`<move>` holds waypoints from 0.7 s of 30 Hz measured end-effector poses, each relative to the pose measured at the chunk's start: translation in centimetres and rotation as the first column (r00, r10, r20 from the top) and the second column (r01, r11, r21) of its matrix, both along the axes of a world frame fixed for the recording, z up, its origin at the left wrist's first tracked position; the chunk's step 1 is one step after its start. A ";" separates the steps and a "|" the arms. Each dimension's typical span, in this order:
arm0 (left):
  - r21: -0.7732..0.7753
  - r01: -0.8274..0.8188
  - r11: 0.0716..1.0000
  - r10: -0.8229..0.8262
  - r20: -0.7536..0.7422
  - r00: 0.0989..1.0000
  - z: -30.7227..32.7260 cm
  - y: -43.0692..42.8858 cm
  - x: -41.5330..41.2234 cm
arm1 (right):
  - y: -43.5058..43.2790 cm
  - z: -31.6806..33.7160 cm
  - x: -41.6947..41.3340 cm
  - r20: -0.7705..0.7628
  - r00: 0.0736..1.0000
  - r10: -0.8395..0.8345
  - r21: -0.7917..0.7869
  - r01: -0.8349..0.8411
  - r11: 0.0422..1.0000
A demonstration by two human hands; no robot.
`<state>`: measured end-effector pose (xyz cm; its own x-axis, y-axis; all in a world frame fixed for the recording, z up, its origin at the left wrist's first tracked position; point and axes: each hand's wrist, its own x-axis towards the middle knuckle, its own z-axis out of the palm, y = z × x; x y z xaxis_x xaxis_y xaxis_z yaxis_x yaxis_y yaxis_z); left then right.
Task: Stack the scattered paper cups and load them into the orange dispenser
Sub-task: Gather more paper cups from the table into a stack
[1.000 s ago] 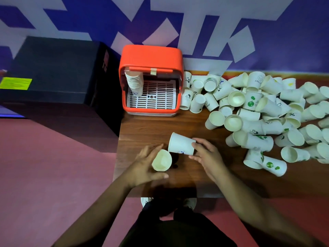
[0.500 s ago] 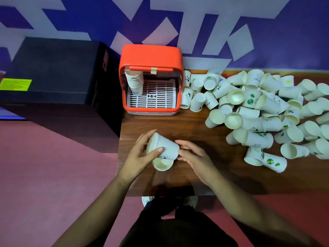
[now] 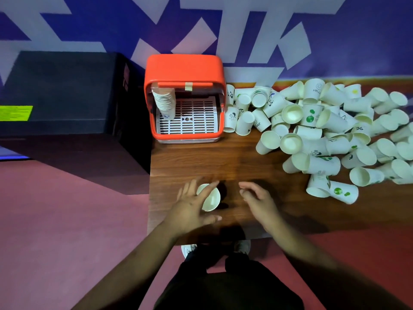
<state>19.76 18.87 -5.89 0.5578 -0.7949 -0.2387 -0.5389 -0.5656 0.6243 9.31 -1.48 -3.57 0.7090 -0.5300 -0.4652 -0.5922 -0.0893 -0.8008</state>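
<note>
A white paper cup point(image 3: 211, 199), mouth up, stands near the front left of the wooden table point(image 3: 201, 162). My left hand point(image 3: 193, 208) holds it, fingers round its far side and thumb on the near side. Whether a second cup sits nested inside is hard to tell. My right hand point(image 3: 259, 200) hovers just to the right of the cup, fingers relaxed, holding nothing. The orange dispenser point(image 3: 184, 68) stands at the table's back left. A stack of cups point(image 3: 165, 104) hangs in its left side above a white grate point(image 3: 190, 121).
A big pile of loose paper cups point(image 3: 324, 130) covers the right half of the table, reaching up to the dispenser's right side. A black box point(image 3: 62, 92) stands left of the table. The table's front edge runs just below my hands.
My right hand brought a second cup onto the cup in my left hand and let go. It now hangs empty to the right. My left hand still holds the cup.
</note>
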 end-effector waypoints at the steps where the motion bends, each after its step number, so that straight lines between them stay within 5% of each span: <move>1: -0.037 -0.018 0.999 0.019 0.018 1.000 0.8 -0.5 0.2 | -0.6 0.0 -0.4 -0.004 1.000 -0.007 -0.034 0.007 0.999; 5: -0.203 -0.104 0.974 0.109 0.013 0.994 3.8 -3.9 1.4 | -4.1 0.1 -2.5 -0.046 0.998 -0.043 -0.168 0.034 0.985; 13: -0.239 -0.073 0.968 0.032 -0.170 0.985 6.3 -15.2 -0.8 | -14.8 0.2 -8.4 -0.125 0.983 -0.131 -0.346 0.081 0.935; 21: 0.035 -0.018 0.999 0.027 -0.283 0.959 2.7 -27.4 -7.2 | -25.7 -1.6 -14.4 -0.281 0.949 -0.143 -0.533 -0.030 0.846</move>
<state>12.58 -8.52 -3.16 0.4813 -0.7724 -0.4144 -0.3298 -0.5976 0.7309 -5.07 -27.15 -5.16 0.5427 -0.7890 -0.2880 -0.8107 -0.4024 -0.4252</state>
